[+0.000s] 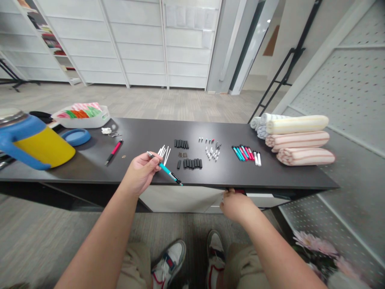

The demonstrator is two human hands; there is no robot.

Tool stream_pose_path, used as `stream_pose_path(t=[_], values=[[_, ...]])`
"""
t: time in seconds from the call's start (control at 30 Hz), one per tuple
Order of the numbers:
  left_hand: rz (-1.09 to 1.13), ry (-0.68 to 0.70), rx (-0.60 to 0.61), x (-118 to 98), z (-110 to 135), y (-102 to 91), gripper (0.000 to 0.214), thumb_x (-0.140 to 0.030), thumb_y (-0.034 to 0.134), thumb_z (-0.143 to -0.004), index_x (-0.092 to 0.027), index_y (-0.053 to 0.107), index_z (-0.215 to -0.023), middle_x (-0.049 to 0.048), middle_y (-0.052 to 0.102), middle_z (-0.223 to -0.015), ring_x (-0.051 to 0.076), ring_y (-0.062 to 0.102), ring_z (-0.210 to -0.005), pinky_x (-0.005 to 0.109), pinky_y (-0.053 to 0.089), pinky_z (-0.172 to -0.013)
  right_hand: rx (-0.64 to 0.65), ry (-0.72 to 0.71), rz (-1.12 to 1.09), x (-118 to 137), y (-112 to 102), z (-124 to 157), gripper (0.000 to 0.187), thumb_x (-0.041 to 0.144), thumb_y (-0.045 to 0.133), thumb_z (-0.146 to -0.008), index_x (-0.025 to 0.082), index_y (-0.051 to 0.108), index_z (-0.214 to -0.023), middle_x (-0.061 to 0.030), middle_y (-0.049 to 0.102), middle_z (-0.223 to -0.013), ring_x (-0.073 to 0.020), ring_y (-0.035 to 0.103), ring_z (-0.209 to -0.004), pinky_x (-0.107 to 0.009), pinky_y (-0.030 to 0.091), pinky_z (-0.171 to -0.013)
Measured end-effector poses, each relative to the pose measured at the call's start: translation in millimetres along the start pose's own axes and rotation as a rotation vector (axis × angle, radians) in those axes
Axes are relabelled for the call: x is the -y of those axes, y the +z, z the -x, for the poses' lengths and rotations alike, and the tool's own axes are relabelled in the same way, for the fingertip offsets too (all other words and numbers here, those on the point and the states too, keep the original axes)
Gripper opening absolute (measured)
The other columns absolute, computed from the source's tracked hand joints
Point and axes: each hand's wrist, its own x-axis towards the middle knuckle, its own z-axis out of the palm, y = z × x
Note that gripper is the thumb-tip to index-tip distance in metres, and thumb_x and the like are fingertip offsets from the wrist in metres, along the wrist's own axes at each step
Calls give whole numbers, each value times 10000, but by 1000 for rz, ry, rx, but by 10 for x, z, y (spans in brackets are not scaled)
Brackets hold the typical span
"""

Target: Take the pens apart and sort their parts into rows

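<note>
My left hand (140,171) is closed around a teal pen (165,168), holding it slanted over the front edge of the dark table (150,138). My right hand (236,204) is below the table's front edge, fingers curled against its underside near a white drawer; what they hold, if anything, is hidden. On the table lie white pen refills (164,151), black pen grips (192,163) and black caps (181,143), small tips and springs (212,150), and a row of teal, pink and white pen barrels (246,153). A pink pen (114,151) lies to the left.
Three rolled towels (300,139) are stacked at the table's right end. A yellow and blue jug (33,140), a blue lid (75,137) and a white tray (81,120) of coloured items stand at the left. A pegboard wall rises to the right.
</note>
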Motion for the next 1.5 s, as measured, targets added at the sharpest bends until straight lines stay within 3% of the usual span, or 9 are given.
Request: stream_pose_path(t=[0.2, 0.3, 0.4, 0.6, 0.7, 0.8, 1.07, 1.2, 1.5], values=[[18, 18, -10, 15, -20, -9, 355, -415, 974, -679, -139, 791, -807, 15, 664, -725, 52, 547, -583, 153, 476, -590, -71, 1, -26, 200, -205, 367, 409, 233, 499, -960, 10, 720, -1222, -319, 711, -1203, -386, 760, -992, -442, 556, -797], [-42, -2, 35, 22, -1, -1, 370, -445, 957, -698, -132, 792, -806, 30, 677, -728, 63, 558, -589, 158, 465, -579, -75, -394, -166, 351, -378, 577, 294, 301, 555, -967, 116, 768, -883, -204, 777, -906, -312, 753, -864, -358, 507, -730], [-124, -38, 124, 30, 36, 32, 391, -472, 945, -707, -126, 800, -818, 51, 705, -754, 72, 562, -583, 174, 468, -578, 25, -693, -572, 451, -510, 638, 351, 454, 540, -1034, 196, 703, -862, -43, 744, -740, -165, 678, -658, -252, 434, -608], [-248, -100, 318, 57, 73, 54, 305, -445, 868, -817, -159, 817, -909, 36, 707, -742, 100, 596, -625, 203, 495, -623, 163, -672, -1163, 613, -486, 368, 511, 649, 561, -999, 213, 571, -1266, -27, 727, -931, -98, 616, -539, -214, 436, -494], [-336, -119, 372, 69, 72, 24, 247, -402, 833, -863, -172, 815, -954, 41, 728, -784, 117, 626, -674, 220, 512, -662, 195, -724, -1457, 772, -392, 218, 567, 705, 435, -1025, 183, 605, -1167, 4, 667, -787, -88, 551, -483, -217, 416, -473], [-358, -94, 368, 73, 77, 23, 268, -408, 821, -876, -170, 811, -1000, 53, 739, -827, 126, 634, -704, 233, 517, -687, 208, -726, -1707, 920, -312, 153, 528, 687, 503, -1011, 173, 625, -1032, 104, 423, -578, -59, 327, -421, -198, 317, -444], [-118, -80, 207, 99, 90, 118, 351, -473, 853, -838, -160, 815, -991, 21, 673, -682, 100, 572, -629, 209, 470, -639, 346, -634, -2031, 1063, -288, 235, 564, 695, 622, -949, 147, 697, -1056, 128, 252, -578, -57, 117, -465, -205, 192, -420], [-47, -116, 177, 130, 109, 194, 346, -483, 871, -812, -160, 813, -923, 9, 636, -637, 116, 586, -646, 234, 493, -671, 277, -573, -2078, 1122, -242, 215, 589, 724, 622, -932, 145, 702, -999, 129, 248, -565, -54, 117, -464, -208, 159, -426], [-55, -109, 126, 125, 107, 303, 320, -429, 917, -762, -144, 812, -864, 1, 627, -610, 103, 568, -617, 222, 479, -645, -134, -506, -1982, 1170, -95, 63, 540, 714, 606, -939, 178, 667, -923, 93, 344, -602, -66, 209, -481, -220, 208, -459]])
